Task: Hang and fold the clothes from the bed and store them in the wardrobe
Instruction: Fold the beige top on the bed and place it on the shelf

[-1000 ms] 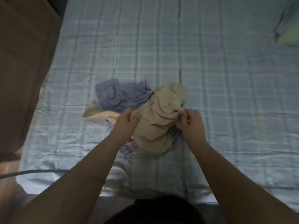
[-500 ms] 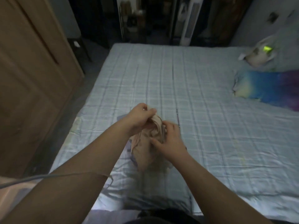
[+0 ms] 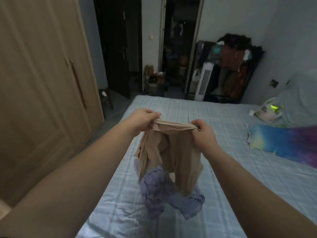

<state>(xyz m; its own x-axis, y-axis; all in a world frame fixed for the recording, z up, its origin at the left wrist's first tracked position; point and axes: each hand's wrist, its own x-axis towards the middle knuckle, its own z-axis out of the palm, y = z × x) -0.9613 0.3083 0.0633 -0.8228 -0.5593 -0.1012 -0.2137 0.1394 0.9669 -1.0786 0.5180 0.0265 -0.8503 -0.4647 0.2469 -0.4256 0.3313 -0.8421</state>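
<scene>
Both forearms bare from L grip & R grip back to frame edge. Pale pinkish fabric, poss. sleeve, well behind L grip.

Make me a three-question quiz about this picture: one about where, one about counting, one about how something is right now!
1. Where is the crumpled lilac garment? A on the floor; B on the pale blue checked bed sheet; C on a chair.
2. How many hands grip the thin beige garment? A none; B one; C two.
3. That garment is: A hanging loose, unfolded; B folded flat; C on a hanger.
Answers: 1 B, it lies bunched on the sheet. 2 C, the left hand and the right hand each pinch its top band. 3 A, it dangles from the band above the bed.
</scene>
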